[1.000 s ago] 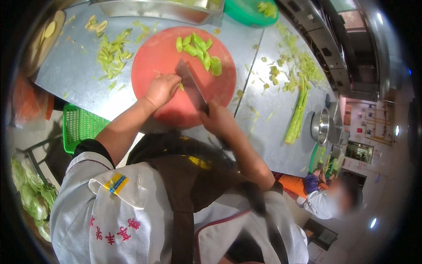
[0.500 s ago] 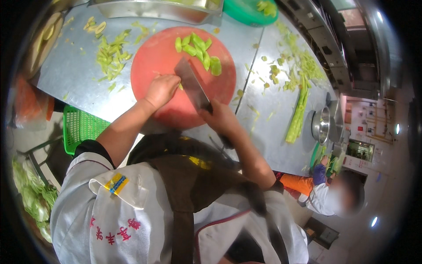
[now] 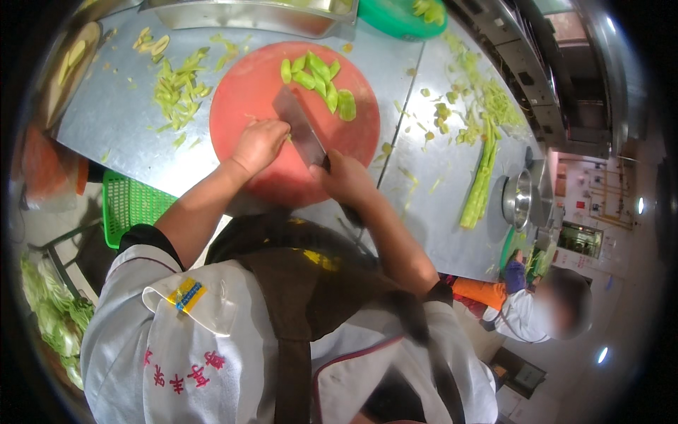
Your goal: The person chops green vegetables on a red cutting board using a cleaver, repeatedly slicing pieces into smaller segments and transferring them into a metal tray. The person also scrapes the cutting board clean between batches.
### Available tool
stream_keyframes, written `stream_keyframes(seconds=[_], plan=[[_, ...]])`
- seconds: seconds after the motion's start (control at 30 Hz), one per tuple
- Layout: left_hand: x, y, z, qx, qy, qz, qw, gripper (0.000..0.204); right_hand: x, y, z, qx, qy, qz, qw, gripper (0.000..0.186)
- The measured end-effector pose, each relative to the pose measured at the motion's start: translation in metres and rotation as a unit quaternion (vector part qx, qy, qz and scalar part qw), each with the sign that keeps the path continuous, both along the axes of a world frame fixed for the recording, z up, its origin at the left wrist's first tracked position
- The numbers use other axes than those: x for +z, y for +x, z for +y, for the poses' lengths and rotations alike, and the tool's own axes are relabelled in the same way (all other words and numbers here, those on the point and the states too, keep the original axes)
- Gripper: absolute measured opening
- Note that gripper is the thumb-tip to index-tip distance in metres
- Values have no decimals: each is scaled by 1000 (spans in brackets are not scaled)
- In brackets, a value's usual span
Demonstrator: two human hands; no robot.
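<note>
My right hand is wrapped round the handle of a cleaver, whose broad blade stands over the round red cutting board. Closed and knuckles up, my left hand presses on the board just left of the blade. A small bit of green vegetable shows at its fingertips; most of that piece is hidden under the fingers. Beyond the blade lies a loose group of green vegetable slices on the far part of the board.
Left of the board are green peelings; more trimmings and long green stalks lie to the right. A steel pan and green basin stand behind. A green basket sits below left. Another person works at right.
The cleaver and my right hand have shifted slightly left, bringing the blade closer to my left fingers. My left hand stays in place. The other person has moved a little.
</note>
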State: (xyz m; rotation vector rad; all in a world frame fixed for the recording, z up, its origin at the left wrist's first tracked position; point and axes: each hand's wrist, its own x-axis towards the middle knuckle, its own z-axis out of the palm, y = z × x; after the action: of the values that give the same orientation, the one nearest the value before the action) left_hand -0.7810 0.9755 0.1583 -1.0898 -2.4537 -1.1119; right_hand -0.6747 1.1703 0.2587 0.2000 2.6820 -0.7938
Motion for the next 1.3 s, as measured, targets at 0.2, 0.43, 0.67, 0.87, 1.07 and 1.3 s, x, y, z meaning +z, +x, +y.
stream_keyframes(seconds=[0.2,0.43,0.67,0.87,1.07,1.3], plan=[[0,0,-1,0,-21,13,1000,8,-21,3,-8,-25,18,51,998,34],[9,-29,6,92,43,-180,978,19,-6,33,5,-124,-32,53,990,34],[13,-169,35,40,-108,-242,963,22,-14,35,4,-20,-89,-46,995,41],[24,-162,44,39,-109,-326,938,20,-30,31,15,-116,-75,-26,990,44],[28,-68,29,104,5,-153,983,18,-31,37,8,-123,-30,7,992,41],[12,6,3,-59,4,6,998,20,-10,32,-2,-54,30,44,997,35]])
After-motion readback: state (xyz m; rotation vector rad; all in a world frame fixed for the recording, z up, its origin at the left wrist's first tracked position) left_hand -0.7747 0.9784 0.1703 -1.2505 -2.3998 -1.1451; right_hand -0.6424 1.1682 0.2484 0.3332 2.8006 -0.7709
